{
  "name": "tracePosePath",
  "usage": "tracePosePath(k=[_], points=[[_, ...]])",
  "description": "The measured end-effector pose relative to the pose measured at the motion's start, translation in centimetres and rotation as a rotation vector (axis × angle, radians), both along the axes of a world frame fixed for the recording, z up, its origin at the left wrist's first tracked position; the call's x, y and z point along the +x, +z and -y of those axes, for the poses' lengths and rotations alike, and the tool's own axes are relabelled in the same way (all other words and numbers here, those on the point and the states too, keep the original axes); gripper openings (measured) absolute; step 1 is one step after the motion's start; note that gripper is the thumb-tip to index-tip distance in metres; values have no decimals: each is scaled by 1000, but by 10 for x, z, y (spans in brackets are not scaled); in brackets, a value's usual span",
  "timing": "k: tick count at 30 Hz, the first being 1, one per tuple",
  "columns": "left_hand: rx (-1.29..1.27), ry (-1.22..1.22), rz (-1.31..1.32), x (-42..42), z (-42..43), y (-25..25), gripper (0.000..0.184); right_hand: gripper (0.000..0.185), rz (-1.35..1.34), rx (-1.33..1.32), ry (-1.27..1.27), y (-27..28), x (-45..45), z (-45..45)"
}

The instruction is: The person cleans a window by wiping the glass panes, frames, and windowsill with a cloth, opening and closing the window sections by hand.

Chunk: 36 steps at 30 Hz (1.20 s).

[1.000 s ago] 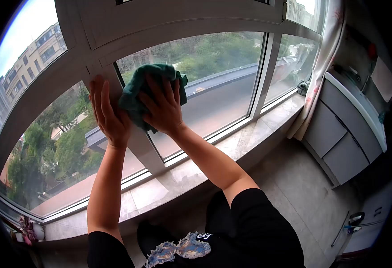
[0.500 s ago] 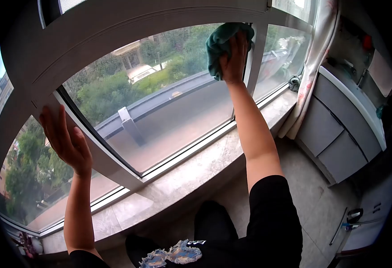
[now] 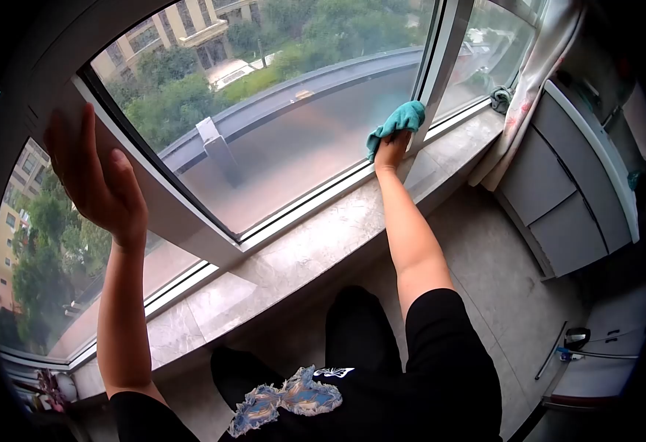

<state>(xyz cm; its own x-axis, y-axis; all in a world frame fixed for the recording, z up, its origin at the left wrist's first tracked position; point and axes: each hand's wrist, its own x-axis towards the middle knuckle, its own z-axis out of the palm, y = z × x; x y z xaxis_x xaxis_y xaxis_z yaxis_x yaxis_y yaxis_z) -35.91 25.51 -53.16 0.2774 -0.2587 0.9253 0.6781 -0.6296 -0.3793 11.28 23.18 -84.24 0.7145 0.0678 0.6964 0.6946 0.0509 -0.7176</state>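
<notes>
A teal cloth is bunched under my right hand, which presses it to the lower right corner of the window pane. Some of that hand's fingers are hidden by the cloth. My left hand is raised at the left, palm against the grey window frame, its fingers stretched out and nothing in it. Below the pane runs a marble sill.
A patterned curtain hangs at the right, beside a bundled grey cloth on the sill. Grey cabinets with a white top stand further right. A potted plant is at the lower left.
My right hand has brought the cloth from the pane's upper right corner down to its lower right corner. My left hand stays on the frame. The view has tilted downward.
</notes>
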Motion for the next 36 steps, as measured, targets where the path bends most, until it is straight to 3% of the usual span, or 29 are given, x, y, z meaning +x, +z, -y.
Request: tracePosePath(k=[3,5,13,18,19,21,22,23,24,25,26,27,28,29,31,33,34,35,36], points=[[-7,-85,8,4,0,1,45,43,-323,-144,-219,-23,-52,-2],[-20,-100,14,3,1,0,45,40,-443,-213,-168,-7,-83,-3],[-45,-145,49,1,1,-3,44,40,-193,-420,86,-13,-341,19],[-88,-45,62,2,4,-5,47,46,-549,-335,620,25,-394,60],[-69,-56,70,2,4,-4,47,37,-525,-335,597,26,-388,65],[-110,-25,58,2,6,-4,49,27,-1159,113,1148,48,-343,88],[-120,-12,50,2,9,-3,49,22,-1339,219,1312,41,-310,90],[-105,-16,56,3,12,-3,49,33,-1232,461,1588,20,-274,92],[-119,-9,55,4,13,-4,50,44,-1269,610,1620,54,-247,111],[-135,-1,53,4,13,-4,50,56,-1177,797,1763,39,-204,107],[-140,-2,51,5,15,-4,51,57,-898,756,1903,35,-150,110],[-132,-2,56,5,16,-4,51,55,-815,735,1486,78,-128,125],[-150,18,51,5,17,-4,54,52,-719,736,1375,84,-81,119],[-168,38,48,6,18,-4,56,50,-380,709,1225,116,-43,112],[-157,57,46,7,18,-4,56,54,-333,768,1006,199,2,108],[-153,92,41,8,19,-4,55,51,47,524,726,282,46,98],[-150,106,35,8,18,-4,55,53,358,441,517,321,66,87],[-142,128,39,10,15,-2,55,58,635,288,59,389,62,78],[-143,130,30,12,14,-3,55,63,732,230,-3,412,61,74]])
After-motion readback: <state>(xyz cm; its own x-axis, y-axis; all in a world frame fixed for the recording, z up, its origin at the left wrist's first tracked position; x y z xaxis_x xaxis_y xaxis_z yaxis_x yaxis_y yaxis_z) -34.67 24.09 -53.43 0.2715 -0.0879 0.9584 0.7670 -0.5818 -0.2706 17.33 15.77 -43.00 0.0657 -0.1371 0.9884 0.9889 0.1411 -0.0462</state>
